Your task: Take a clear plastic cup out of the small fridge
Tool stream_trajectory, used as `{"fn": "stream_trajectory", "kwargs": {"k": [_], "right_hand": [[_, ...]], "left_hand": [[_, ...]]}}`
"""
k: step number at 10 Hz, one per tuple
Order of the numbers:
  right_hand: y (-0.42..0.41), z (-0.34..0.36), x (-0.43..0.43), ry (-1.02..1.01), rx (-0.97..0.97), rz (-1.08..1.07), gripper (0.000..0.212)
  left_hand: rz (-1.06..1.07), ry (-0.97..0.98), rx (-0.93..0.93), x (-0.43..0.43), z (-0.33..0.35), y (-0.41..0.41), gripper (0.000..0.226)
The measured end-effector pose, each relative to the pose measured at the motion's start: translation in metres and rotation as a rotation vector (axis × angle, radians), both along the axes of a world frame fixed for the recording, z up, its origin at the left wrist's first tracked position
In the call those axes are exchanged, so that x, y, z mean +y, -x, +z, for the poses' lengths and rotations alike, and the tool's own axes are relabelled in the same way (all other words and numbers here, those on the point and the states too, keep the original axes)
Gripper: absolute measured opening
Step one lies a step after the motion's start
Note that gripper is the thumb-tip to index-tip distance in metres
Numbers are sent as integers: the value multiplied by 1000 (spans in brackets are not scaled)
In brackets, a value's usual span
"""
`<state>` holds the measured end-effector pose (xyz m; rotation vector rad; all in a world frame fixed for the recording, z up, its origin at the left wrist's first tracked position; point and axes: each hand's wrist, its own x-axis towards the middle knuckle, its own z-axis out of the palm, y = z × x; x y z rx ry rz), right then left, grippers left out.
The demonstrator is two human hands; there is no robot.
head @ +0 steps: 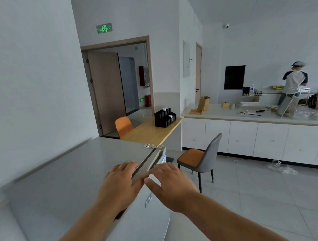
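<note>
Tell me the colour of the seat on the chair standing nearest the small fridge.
Orange seat with a grey back, seen in the head view.

I had both bare forearms stretched forward from the bottom of the view, converging toward the middle. My left hand lay palm down with its fingers bent over an edge ahead, the fingertips hidden past it. My right hand was just beside it, palm down, fingers fairly straight and spread a little, thumb pointing toward the left hand. The two hands nearly met, thumbs close together.
</note>
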<state>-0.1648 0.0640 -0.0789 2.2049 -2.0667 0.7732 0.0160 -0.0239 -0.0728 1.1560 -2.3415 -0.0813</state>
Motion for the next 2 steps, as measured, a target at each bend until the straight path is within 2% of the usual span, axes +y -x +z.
{"fn": "stream_trajectory", "kwargs": {"k": [1, 2], "right_hand": [[25, 16, 13, 39, -15, -57, 76], [49, 33, 26, 78, -5, -105, 71]], "left_hand": [[-58, 29, 4, 11, 15, 26, 76], [-111, 52, 19, 23, 31, 54, 81]]}}
